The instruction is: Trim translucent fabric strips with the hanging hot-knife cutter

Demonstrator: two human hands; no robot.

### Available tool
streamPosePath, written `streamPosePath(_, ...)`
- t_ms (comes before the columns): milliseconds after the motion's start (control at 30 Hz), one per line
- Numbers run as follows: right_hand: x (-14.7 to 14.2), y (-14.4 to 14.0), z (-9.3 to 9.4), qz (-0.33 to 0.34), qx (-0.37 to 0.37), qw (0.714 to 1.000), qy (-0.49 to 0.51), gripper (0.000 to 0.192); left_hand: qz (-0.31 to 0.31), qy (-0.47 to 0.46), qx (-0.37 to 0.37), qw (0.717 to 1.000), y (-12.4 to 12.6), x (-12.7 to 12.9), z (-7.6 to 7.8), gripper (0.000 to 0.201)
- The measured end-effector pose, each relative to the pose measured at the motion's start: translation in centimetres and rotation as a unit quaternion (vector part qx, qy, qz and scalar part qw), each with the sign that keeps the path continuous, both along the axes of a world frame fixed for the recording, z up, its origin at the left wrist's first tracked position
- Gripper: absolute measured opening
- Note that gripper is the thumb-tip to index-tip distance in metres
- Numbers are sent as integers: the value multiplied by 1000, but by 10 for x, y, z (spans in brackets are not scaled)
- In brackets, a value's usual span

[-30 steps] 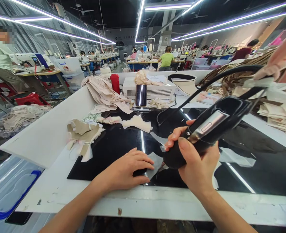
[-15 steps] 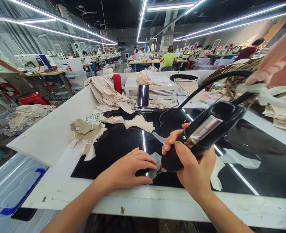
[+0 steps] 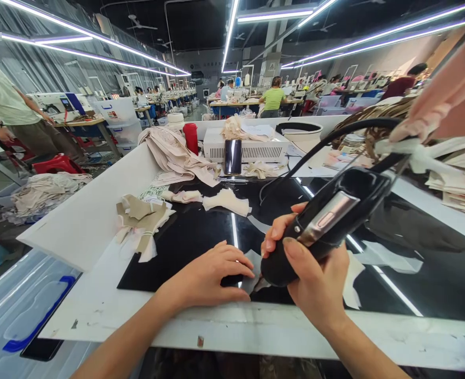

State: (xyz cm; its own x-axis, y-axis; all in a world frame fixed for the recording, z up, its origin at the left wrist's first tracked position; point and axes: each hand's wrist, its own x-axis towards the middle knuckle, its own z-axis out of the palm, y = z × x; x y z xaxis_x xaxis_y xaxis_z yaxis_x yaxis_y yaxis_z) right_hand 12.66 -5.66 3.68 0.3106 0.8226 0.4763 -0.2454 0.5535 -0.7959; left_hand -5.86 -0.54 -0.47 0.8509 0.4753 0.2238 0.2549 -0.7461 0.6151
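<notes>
The right hand (image 3: 315,279) is wrapped tight around the barrel of a black corded hand tool (image 3: 327,223), its nose angled down toward a small pale fabric piece (image 3: 254,268) lying on the glossy black mat (image 3: 185,237) near the bench's front edge (image 3: 256,331). The left hand (image 3: 209,276) lies flat, fingers spread and grasping nothing, pinning the fabric piece just left of the tool's nose. By the look of it, the step in hand is working the tool's tip along the piece's edge; the next move calls for a steady, low tip and a firm hold-down so the piece does not slide. The right wrist is cocked upward, the forearm coming in from the lower right; the cord (image 3: 335,139) arcs up and away behind.
</notes>
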Motion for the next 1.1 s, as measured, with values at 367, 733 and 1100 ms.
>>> streamPosePath(367, 35, 11, -2, -102, 11, 995, -6, 40, 4, 32, 66, 997, -3, 14, -3, 38)
streamPosePath(733, 28, 17, -4, -99, 20, 995, 5, 35, 18, 91, 71, 993, -4, 13, -5, 47)
streamPosePath(1100, 31, 19, -7, -110, 11, 994, -9, 34, 18, 108, 52, 993, -6, 14, -1, 46)
